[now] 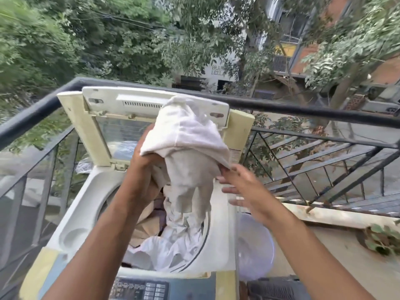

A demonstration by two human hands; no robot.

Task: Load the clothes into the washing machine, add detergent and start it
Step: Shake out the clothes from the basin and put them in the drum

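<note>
On a balcony above a tree-lined street, a person holds a white garment (186, 148) over the open top-loading washing machine (71, 217). The left hand (142, 167), at about 9 o'clock from the cloth, grips it from the side, fingers wrapped into the fabric and partly hidden by it. The right hand (240, 187), at 4 o'clock from the bunched top of the garment, pinches the lower hem between thumb and forefinger while the remaining fingers stay spread and relaxed. The garment's lower end hangs down into the drum, where it meets other laundry (147, 224), white and beige pieces piled together. The machine's lid (101, 118) stands raised at 12 o'clock, leaning toward the dark railing (303, 109) behind it. The control panel (140, 289) sits at 6 o'clock, along the bottom edge of the view. At 3 o'clock from the drum, just beside the machine, a pale translucent tub (255, 245) rests on the floor. Trees and buildings fill the background beyond the railing.
</note>
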